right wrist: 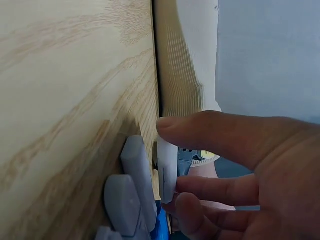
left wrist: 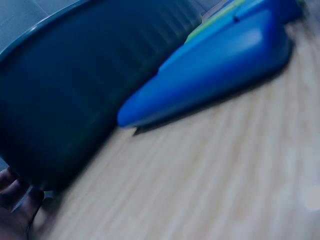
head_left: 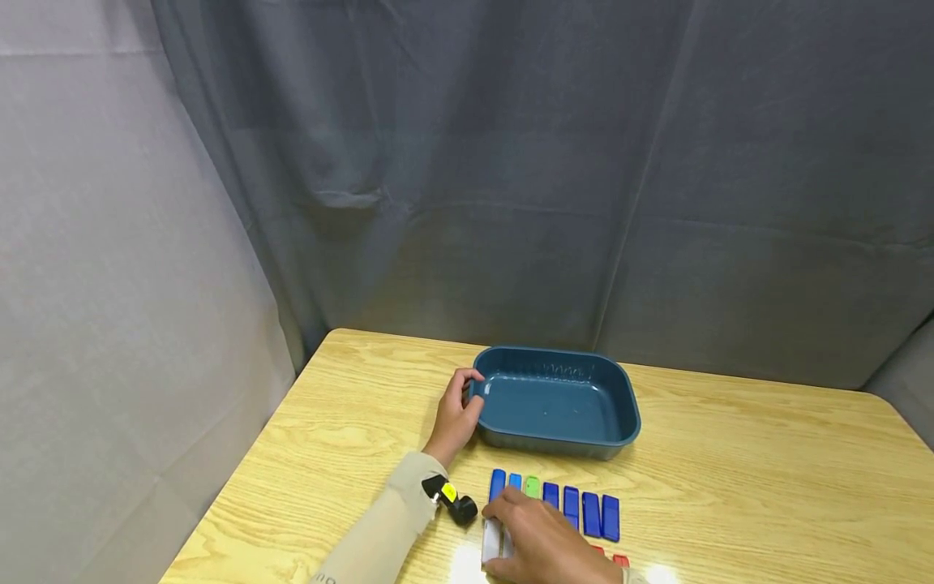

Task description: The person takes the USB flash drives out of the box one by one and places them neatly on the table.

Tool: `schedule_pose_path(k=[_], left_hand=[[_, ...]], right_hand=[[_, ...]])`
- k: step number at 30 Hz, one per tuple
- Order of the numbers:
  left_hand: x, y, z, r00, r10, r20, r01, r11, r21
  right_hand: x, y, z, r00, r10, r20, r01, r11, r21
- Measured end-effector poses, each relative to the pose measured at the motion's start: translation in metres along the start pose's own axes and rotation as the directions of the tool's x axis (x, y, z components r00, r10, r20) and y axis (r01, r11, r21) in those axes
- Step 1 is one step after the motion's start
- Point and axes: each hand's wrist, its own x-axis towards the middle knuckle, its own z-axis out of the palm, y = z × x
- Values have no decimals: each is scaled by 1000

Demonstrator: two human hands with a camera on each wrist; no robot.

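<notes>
My left hand (head_left: 456,418) grips the left end of a dark teal plastic tub (head_left: 554,447), its fingers at the rim. At the front of the table my right hand (head_left: 543,542) pinches a slim white plastic piece (right wrist: 167,170) end to end between thumb and fingers. Two similar whitish pieces (right wrist: 135,165) lie beside it in the right wrist view. Beyond the right hand runs a row with a blue piece (head_left: 498,483), a light blue one (head_left: 515,480), a green one (head_left: 533,487) and several dark blue ones (head_left: 610,519). What kind these pieces are cannot be told.
Red pieces (head_left: 621,560) show partly behind the right hand at the front. The tub stands on a wooden table (head_left: 744,470), close to its back edge. A grey curtain (head_left: 452,178) hangs behind, and a pale cloth (head_left: 131,268) hangs on the left.
</notes>
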Motion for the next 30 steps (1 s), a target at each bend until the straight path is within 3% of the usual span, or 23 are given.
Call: schedule_pose_path(k=[7, 9, 20, 30], left_hand=[[8, -34, 6, 1000, -6, -22, 6, 1000, -5], [9, -37, 7, 1000, -5, -29, 5, 1000, -3], [5, -41, 7, 999, -26, -23, 26, 1000, 10], [7, -39, 6, 1000, -26, -10, 26, 1000, 17]], right_hand=[[1, 1, 3, 1000, -5, 12, 6, 999, -32], [2, 1, 4, 1000, -7, 12, 8, 999, -35], [4, 2, 9, 999, -37, 31, 39, 997, -59], [4, 3, 9, 997, -77, -10, 75, 992, -105]])
